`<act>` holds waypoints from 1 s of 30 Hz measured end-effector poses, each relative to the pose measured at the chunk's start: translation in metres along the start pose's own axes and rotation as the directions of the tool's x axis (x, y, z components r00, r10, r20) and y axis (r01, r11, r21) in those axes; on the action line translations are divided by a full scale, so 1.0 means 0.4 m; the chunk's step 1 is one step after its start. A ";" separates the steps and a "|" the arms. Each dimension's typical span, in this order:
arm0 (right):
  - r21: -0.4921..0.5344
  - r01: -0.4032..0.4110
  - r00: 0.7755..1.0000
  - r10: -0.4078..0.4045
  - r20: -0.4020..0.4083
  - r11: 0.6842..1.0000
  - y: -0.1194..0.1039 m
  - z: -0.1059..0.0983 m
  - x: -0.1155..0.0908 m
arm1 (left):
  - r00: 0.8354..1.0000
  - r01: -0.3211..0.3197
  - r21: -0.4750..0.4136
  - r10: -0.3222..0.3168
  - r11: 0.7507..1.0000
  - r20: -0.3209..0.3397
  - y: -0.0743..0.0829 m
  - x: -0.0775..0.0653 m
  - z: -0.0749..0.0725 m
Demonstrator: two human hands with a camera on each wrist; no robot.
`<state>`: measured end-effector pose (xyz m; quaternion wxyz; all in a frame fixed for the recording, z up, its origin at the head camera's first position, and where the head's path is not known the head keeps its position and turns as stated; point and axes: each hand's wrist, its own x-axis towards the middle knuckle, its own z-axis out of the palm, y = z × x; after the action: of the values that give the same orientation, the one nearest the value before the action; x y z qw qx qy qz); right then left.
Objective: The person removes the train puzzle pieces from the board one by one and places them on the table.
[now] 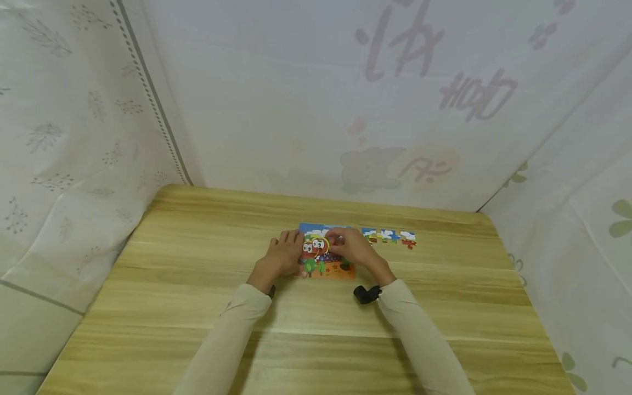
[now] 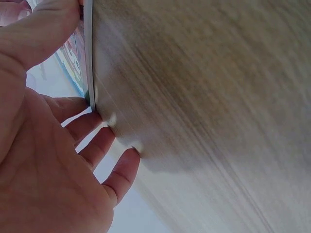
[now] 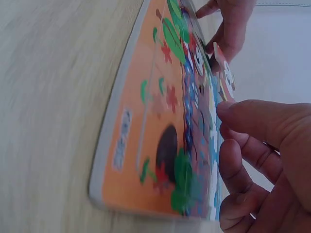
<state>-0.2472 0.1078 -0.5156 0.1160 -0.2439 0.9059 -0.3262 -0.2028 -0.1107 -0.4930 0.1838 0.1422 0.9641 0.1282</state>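
Observation:
A colourful cartoon jigsaw board (image 1: 340, 272) lies flat on the wooden table, with orange ground, green trees and a red face. My left hand (image 1: 283, 257) rests along its left edge; in the left wrist view the thumb lies by the board's side and the other fingertips (image 2: 127, 162) touch the tabletop, loosely spread. With thumb and fingers my right hand (image 1: 356, 248) pinches a red puzzle piece (image 3: 225, 73) with a printed eye. In the right wrist view that piece is tilted up over the board's picture. My right fingers partly hide the board's upper right.
Several loose puzzle pieces with white clouds and blue sky, among them a middle piece (image 1: 387, 236) and a far right piece (image 1: 408, 238), lie right of the board. The wooden table (image 1: 197, 285) meets printed white cloths (image 1: 276, 109) at the back and sides.

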 end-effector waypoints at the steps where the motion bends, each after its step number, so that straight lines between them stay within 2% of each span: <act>1: 0.011 -0.003 1.000 0.003 0.004 1.000 0.003 -0.003 -0.003 | 1.000 0.002 0.002 -0.002 1.000 0.003 -0.001 0.000 0.001; 8: 0.021 -0.010 1.000 0.010 0.015 1.000 0.032 -0.011 -0.022 | 1.000 -0.002 -0.003 0.002 1.000 -0.001 0.000 -0.004 -0.001; 21: -0.030 -0.033 0.999 0.032 -0.033 0.999 0.078 -0.044 -0.071 | 1.000 -0.019 -0.007 0.019 1.000 0.010 -0.003 -0.007 0.003; 30: -0.105 0.025 0.997 -0.032 -0.074 0.994 0.115 -0.084 -0.094 | 1.000 -0.020 -0.018 0.020 1.000 0.008 -0.004 -0.008 -0.001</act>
<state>-0.2443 0.1760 -0.5177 0.0641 -0.2500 0.9218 -0.2893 -0.2006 -0.1132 -0.4920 0.1879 0.1509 0.9606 0.1383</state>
